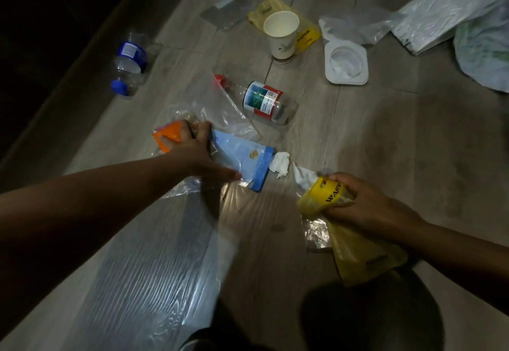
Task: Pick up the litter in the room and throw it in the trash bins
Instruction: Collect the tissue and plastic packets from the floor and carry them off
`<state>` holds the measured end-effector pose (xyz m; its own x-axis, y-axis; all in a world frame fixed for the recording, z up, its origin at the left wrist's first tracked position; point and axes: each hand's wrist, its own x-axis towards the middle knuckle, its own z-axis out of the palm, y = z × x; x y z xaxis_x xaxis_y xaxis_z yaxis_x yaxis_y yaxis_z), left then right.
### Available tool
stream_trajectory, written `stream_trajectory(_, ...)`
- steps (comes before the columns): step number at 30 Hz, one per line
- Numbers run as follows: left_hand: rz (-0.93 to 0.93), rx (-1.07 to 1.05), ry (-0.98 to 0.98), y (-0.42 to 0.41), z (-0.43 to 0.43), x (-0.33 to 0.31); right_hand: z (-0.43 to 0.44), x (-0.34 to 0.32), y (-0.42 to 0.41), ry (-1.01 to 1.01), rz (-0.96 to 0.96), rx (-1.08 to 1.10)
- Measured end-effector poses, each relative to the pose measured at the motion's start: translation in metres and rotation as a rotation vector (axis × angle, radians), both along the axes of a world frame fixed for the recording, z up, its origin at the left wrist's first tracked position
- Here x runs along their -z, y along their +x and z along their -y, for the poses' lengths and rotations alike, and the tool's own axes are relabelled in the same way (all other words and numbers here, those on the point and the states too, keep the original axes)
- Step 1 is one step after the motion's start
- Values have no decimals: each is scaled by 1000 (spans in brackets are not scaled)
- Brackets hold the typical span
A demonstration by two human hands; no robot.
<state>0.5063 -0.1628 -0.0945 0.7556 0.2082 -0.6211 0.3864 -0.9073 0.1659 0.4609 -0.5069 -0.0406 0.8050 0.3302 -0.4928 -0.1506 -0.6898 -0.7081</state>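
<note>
Litter is scattered over a grey wooden floor (371, 135). My left hand (197, 152) grips an orange wrapper (168, 137) and the top of a light blue pouch (242, 157), with clear plastic film (154, 268) trailing under my forearm. My right hand (360, 204) is closed on a yellow plastic bag (355, 248) and some clear wrap, with white tissue at its top. A crumpled white tissue (279, 163) lies between the hands. Beyond lie a red-capped bottle (261, 101), a paper cup (282, 35) and a blue-capped bottle (129, 64).
A white plastic tub (346, 64) and clear bags (429, 17) lie at the far right. Another yellow bag (271, 6) sits behind the cup, a grey packet (225, 10) beside it. A dark wall base (68, 55) runs along the left. No trash bin is in view.
</note>
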Motion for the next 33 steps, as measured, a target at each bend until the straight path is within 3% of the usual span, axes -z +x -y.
stream_trajectory(6,67,65,40,6,-1,-8,-5,3,7,5,26,10)
stream_trajectory(22,-3,51,70,16,12,-26,2,6,2,28,48,9)
stream_trajectory(33,32,-102,-79,33,4,-27,9,12,4,32,74,38)
